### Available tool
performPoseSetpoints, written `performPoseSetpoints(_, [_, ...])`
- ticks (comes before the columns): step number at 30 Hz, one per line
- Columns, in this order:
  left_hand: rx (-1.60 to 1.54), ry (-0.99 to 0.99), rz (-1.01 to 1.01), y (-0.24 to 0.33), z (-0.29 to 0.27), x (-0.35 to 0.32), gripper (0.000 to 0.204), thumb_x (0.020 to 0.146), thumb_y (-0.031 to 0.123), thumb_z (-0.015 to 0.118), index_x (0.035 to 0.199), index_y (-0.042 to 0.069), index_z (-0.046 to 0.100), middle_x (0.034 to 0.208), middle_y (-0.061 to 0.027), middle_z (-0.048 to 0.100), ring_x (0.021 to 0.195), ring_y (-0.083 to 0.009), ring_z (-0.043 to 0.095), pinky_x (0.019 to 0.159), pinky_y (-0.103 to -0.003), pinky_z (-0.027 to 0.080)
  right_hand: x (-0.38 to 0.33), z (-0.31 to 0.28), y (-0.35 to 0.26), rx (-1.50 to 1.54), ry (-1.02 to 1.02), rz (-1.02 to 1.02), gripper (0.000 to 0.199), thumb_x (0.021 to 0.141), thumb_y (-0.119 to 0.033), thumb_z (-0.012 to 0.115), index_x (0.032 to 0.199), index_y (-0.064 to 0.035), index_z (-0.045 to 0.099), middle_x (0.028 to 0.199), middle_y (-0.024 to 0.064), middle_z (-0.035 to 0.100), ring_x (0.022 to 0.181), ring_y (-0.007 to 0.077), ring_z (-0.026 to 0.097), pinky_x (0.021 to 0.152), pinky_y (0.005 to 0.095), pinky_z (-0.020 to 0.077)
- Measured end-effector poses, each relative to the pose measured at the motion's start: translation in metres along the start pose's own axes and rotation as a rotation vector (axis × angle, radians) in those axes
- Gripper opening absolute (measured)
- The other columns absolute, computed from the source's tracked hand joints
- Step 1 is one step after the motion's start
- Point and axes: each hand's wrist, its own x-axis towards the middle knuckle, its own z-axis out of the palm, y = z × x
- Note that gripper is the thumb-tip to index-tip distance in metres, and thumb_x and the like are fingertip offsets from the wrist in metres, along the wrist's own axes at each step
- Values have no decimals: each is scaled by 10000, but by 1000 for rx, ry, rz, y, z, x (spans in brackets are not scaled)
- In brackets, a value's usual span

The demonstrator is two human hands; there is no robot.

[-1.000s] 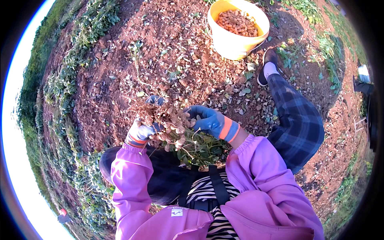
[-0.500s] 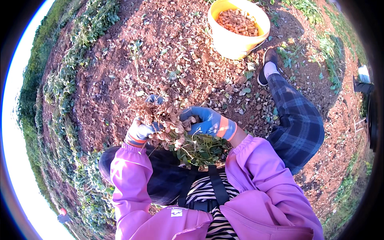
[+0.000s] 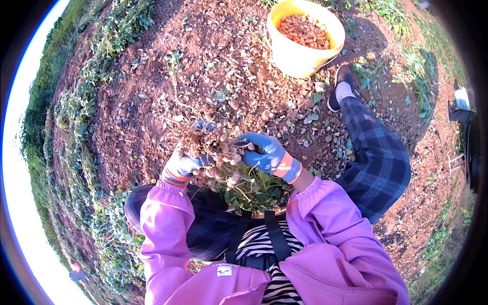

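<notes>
My left hand (image 3: 187,163), in a blue and grey knit work glove, is wrapped round a peanut plant (image 3: 219,150) at its root end. Dry brown roots and a cluster of soil-covered pods stick up between my two hands. Green leaves (image 3: 258,192) of the plant hang down toward my lap. From the right, my right hand (image 3: 265,153), gloved in blue with an orange cuff, reaches into the cluster. Its thumb and fingers close on pods at the edge of the clump; how many they hold is hidden.
A yellow-white bucket (image 3: 292,57) part-filled with picked peanuts (image 3: 304,31) stands ahead, right of centre, beside my shoe (image 3: 341,86). Reddish soil with scattered dry leaves surrounds me. Rows of pulled green plants (image 3: 84,132) lie to the left, and more greenery (image 3: 422,76) lies at right.
My right hand has shifted slightly right along the pod cluster, its fingers drawn closer together. My left hand keeps its hold on the plant.
</notes>
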Motion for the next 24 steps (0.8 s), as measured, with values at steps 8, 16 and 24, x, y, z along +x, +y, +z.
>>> performPoseSetpoints(8, [158, -111, 171, -9, 0, 1, 703, 673, 117, 714, 1263, 38, 340, 1227, -116, 449, 1081, -226, 468, 897, -352, 411, 6, -13, 2, -534, 209, -113, 248, 742, -56, 609, 989, -64, 592, 759, -23, 556, 668, 46, 501, 591, 207, 430])
performPoseSetpoints(16, [159, 149, -39, 8, -9, -9, 511, 769, 115, 614, 1204, -14, 380, 1058, -180, 566, 794, -231, 620, 537, -257, 498, 16, -61, -14, 190, 541, 268, 174, 760, -119, 625, 922, -72, 582, 627, -14, 526, 472, 48, 440, 413, 187, 358])
performPoseSetpoints(24, [185, 294, 5, 24, 23, 12, 302, 740, 146, 588, 973, -46, 592, 837, -115, 642, 604, -144, 607, 508, -214, 478, 120, -218, -123, 436, 581, -5, 239, 776, -197, 639, 924, -35, 545, 742, 99, 586, 611, 159, 560, 529, 226, 496])
